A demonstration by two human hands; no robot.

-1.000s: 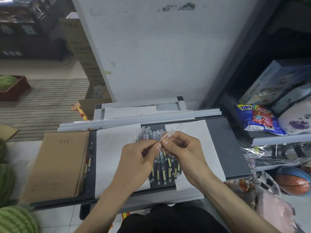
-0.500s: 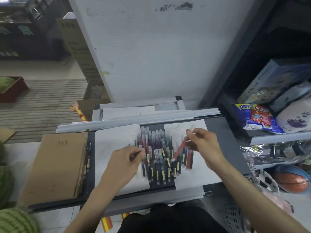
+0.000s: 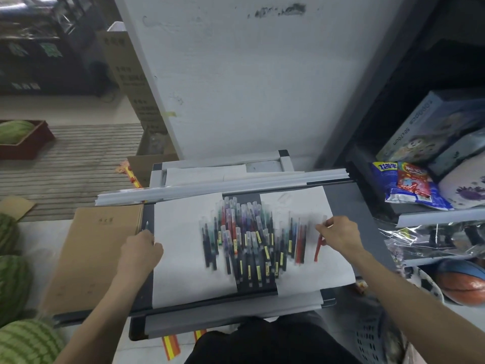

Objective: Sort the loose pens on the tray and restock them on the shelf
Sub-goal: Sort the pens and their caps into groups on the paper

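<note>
A pile of loose pens (image 3: 244,240) in red, blue, green and black lies across the middle of the dark grey tray (image 3: 349,206), between two white paper sheets. My right hand (image 3: 339,235) is over the right sheet (image 3: 296,206), pinching a red pen (image 3: 318,249) that hangs tip-down beside a short row of red pens (image 3: 300,243). My left hand (image 3: 141,249) is curled at the left edge of the left sheet (image 3: 183,266). A dark pen tip (image 3: 146,225) pokes out above its fingers.
A stack of brown notebooks (image 3: 97,248) covers the tray's left end. White plastic strips (image 3: 223,185) lie along its far edge. To the right, shelves hold snack bags (image 3: 404,185), boxes and a basketball (image 3: 462,282). Watermelons (image 3: 13,279) sit on the floor at left.
My hands have parted from the middle. The right one carried the red pen to the right sheet. The left one swung out to the tray's left edge.
</note>
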